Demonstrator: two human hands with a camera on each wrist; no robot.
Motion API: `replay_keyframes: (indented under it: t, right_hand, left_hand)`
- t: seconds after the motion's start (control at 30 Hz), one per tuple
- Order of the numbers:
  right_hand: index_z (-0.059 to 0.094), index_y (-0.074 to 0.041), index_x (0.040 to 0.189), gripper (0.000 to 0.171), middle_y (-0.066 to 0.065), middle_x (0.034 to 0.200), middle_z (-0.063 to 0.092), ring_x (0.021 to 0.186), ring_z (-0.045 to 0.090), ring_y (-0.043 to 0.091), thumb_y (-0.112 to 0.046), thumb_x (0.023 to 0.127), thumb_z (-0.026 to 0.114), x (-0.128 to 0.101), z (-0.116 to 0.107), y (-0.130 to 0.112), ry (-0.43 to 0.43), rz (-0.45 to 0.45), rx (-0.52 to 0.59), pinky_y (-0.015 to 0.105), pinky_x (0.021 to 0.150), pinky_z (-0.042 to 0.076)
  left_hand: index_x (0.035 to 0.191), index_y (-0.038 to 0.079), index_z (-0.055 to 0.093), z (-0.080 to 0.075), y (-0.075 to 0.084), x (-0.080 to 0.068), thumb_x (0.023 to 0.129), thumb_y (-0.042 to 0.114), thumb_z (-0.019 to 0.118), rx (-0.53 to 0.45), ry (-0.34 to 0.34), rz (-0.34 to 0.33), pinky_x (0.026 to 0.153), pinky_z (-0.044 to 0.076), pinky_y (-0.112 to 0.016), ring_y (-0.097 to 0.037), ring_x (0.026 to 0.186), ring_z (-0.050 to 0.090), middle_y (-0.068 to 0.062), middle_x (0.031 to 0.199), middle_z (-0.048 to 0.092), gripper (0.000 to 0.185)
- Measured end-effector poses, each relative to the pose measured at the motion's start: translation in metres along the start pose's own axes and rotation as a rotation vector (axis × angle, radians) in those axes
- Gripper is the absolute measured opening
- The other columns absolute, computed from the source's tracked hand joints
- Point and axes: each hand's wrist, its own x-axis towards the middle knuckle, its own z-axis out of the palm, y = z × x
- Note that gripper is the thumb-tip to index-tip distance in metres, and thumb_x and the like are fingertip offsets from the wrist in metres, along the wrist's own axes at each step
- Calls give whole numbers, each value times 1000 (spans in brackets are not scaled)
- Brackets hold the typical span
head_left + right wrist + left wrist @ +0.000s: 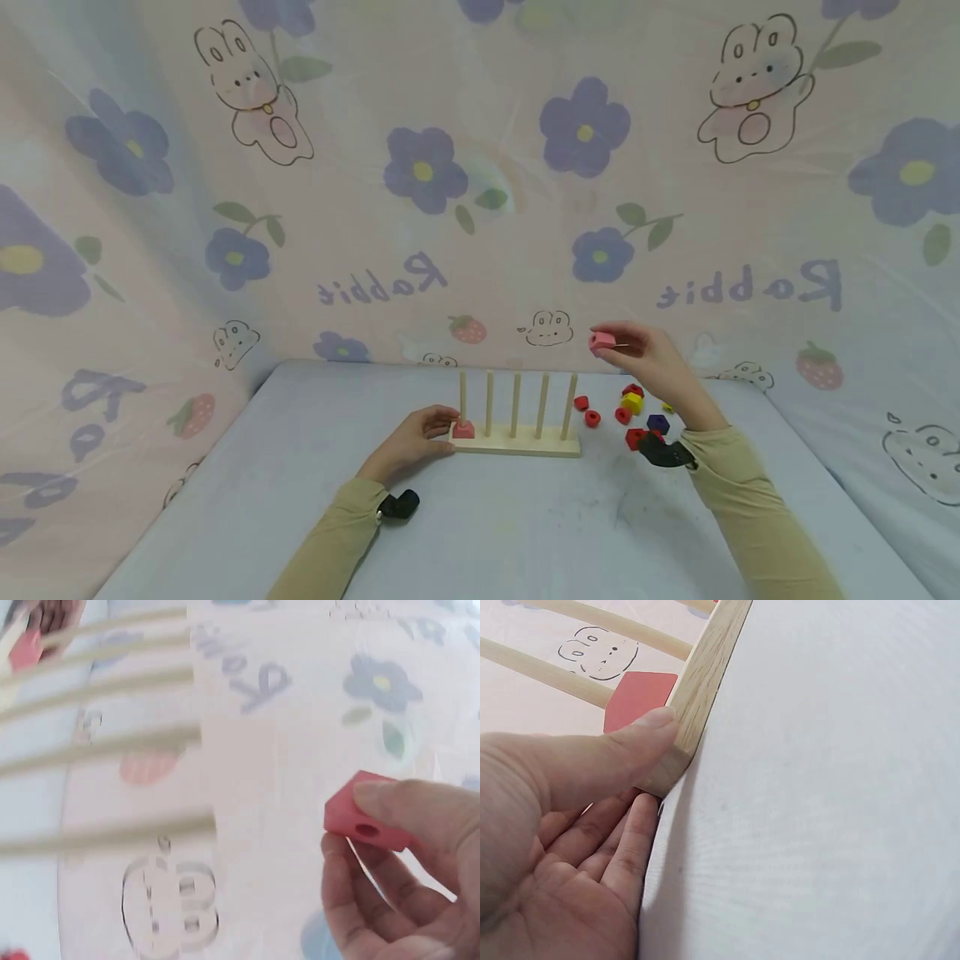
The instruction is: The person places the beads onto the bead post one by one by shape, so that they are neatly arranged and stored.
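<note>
A wooden peg board with several upright pegs stands on the white table. My left hand grips its left end, thumb on the front edge and fingers behind, as the left wrist view shows. Around the foot of the leftmost peg sits a pinkish-red block. Raised to the right of the pegs, above their tops, my right hand pinches a pink block between thumb and fingers. This block has angled sides, and a round hole shows in it in the right wrist view.
Right of the board lie several loose beads: red ones such as a red bead, a yellow bead and a dark blue bead. Some are partly behind the right wrist's black strap. A printed cloth hangs behind the table.
</note>
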Motion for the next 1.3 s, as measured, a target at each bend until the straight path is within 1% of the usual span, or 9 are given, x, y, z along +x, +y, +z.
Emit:
replay_keyframes:
  t: [0.13, 0.23, 0.5, 0.57, 0.73, 0.9, 1.07, 1.2, 1.3]
  right_hand:
    - [60, 1, 121, 36, 17, 114, 61, 97, 64, 19, -8, 88, 69, 18, 29, -18, 2, -64, 152, 20, 83, 53]
    - [61, 3, 118, 33, 18, 114, 61, 98, 65, 20, -2, 86, 70, 28, 51, -30, -14, -101, 237, 22, 82, 54]
    - [61, 0, 117, 32, 14, 111, 62, 98, 65, 25, -1, 86, 69, 48, 108, -53, -60, -133, 270, 28, 80, 56]
    - [60, 0, 117, 31, 14, 111, 61, 99, 65, 26, -1, 87, 68, 51, 121, -55, -43, -144, 287, 29, 81, 56]
    - [57, 7, 118, 32, 18, 112, 61, 102, 60, 29, 1, 88, 66, 54, 152, -52, 10, -179, 338, 36, 89, 53]
    - [54, 13, 115, 30, 26, 108, 60, 101, 58, 37, 8, 87, 63, 44, 165, -61, 57, -166, 389, 44, 89, 51]
    - [54, 13, 114, 30, 27, 108, 59, 99, 58, 38, 8, 86, 64, 41, 171, -66, 40, -129, 377, 42, 85, 52]
    - [56, 10, 112, 29, 23, 106, 60, 95, 59, 36, 8, 85, 66, 43, 182, -53, 55, -129, 366, 43, 82, 54]
    - [58, 6, 112, 30, 19, 105, 62, 92, 60, 31, 6, 84, 68, 45, 193, -38, 97, -116, 344, 38, 79, 56]
  left_hand:
    - [129, -9, 48, -1, -2, 1, 81, -7, 71, -2, 1, 4, 105, 39, -45, -39, 123, 47, -24, 130, 51, 54]
    - [129, -7, 49, -1, -3, 2, 80, -5, 72, 12, 1, -4, 104, 41, -41, -36, 122, 49, -22, 129, 52, 54]
    - [130, -4, 49, -2, -6, 3, 80, -6, 72, 27, -7, -15, 102, 43, -37, -33, 121, 51, -19, 129, 53, 54]
    - [129, -3, 50, -2, -4, 2, 81, -5, 72, 36, -2, -26, 103, 43, -37, -32, 122, 51, -18, 129, 53, 54]
    - [129, -6, 49, -1, -1, 0, 81, -5, 71, 22, 2, 0, 104, 40, -43, -36, 122, 49, -20, 128, 53, 53]
    - [130, -7, 49, 0, 2, 2, 81, -5, 71, 1, -9, -11, 105, 39, -44, -36, 123, 49, -22, 129, 52, 53]
    - [129, -4, 50, -1, 2, 4, 81, -3, 73, 23, 5, -38, 104, 41, -40, -32, 121, 51, -18, 127, 54, 53]
    - [129, -3, 51, -3, -1, 5, 81, -1, 74, 32, 11, -48, 103, 42, -39, -31, 120, 52, -16, 127, 55, 53]
    - [129, -3, 50, -4, -3, 5, 81, -1, 74, 21, 6, -49, 103, 42, -39, -32, 120, 52, -16, 128, 54, 54]
